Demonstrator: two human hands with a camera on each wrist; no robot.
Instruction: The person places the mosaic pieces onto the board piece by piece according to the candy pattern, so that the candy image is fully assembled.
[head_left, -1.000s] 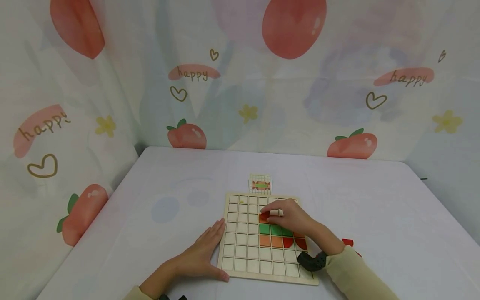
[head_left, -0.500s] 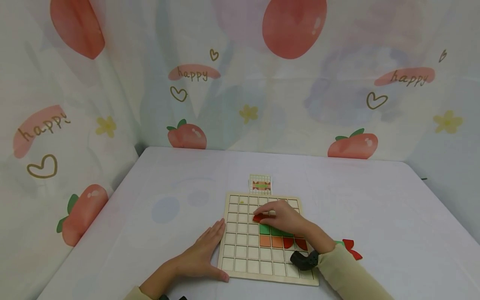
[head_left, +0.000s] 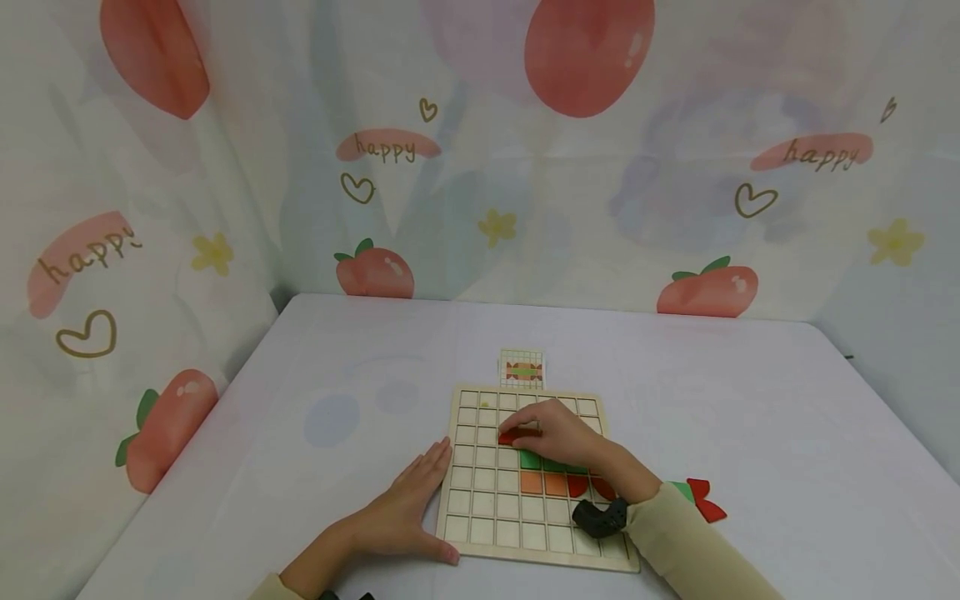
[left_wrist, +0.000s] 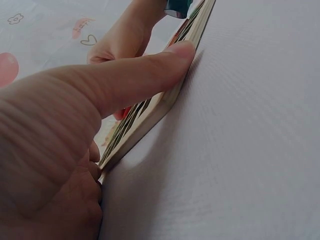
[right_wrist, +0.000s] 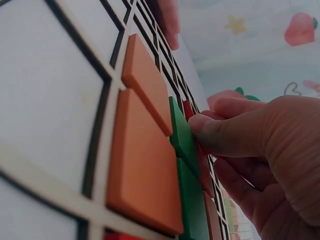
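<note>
A light wooden grid board (head_left: 540,561) lies on the white table. My right hand (head_left: 558,435) is over its upper middle and pinches a red tile (head_left: 509,437) between thumb and fingers, at a cell left of the coloured rows. That tile's exact shape is partly hidden by the fingers. Just below the hand sit green tiles (head_left: 530,459), then a row of orange tiles (head_left: 530,482) ending in red rounded tiles (head_left: 577,486). Along the board's left edge my left hand (head_left: 393,515) rests with straight fingers, its thumb (left_wrist: 165,62) on the near corner.
Touching the board's far edge is a small pattern card (head_left: 522,358) with a candy-like picture. Loose red pieces (head_left: 701,487) and a green piece (head_left: 683,490) lie right of the board, beside the sleeve. Printed cloth walls (head_left: 465,208) stand behind and at the left.
My right hand has shifted left across the board with the red tile, from the orange tile to the cell beside it. More loose pieces now show past the sleeve. The left hand stays still.
</note>
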